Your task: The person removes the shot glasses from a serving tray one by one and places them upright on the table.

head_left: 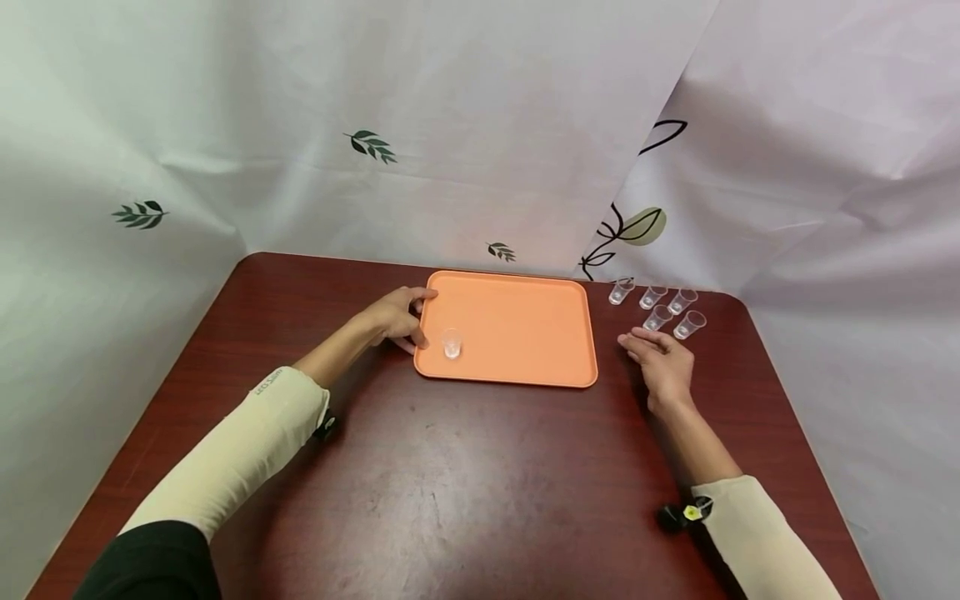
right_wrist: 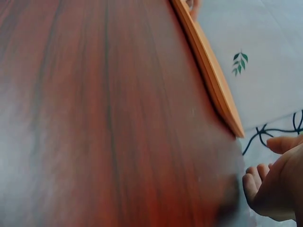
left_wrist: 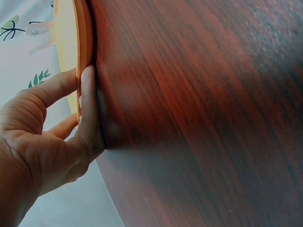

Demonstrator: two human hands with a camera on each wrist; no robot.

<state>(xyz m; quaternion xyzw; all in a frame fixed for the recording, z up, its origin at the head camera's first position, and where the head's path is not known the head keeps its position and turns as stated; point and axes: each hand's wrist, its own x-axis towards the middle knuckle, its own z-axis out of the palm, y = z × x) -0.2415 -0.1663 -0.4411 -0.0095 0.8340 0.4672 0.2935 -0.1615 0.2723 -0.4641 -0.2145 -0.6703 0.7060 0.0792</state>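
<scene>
An orange tray (head_left: 517, 329) lies near the far edge of the dark wooden table. At its left rim, my left hand (head_left: 393, 318) grips the edge, with the thumb and fingers on either side of the rim in the left wrist view. One small clear plastic cup (head_left: 452, 345) stands on the tray, close to its lower left corner. My right hand (head_left: 663, 367) is right of the tray and apart from it, fingers loosely bent, with nothing seen in it. Just beyond that hand is a group of several similar clear cups, the nearest cup (head_left: 689, 325) by its fingers.
A white cloth wall (head_left: 450, 150) with printed leaves rises directly behind the table's far edge and along both sides. The reddish-brown tabletop (head_left: 465, 483) extends in front of the tray. A small black device (head_left: 671, 518) is at the right sleeve.
</scene>
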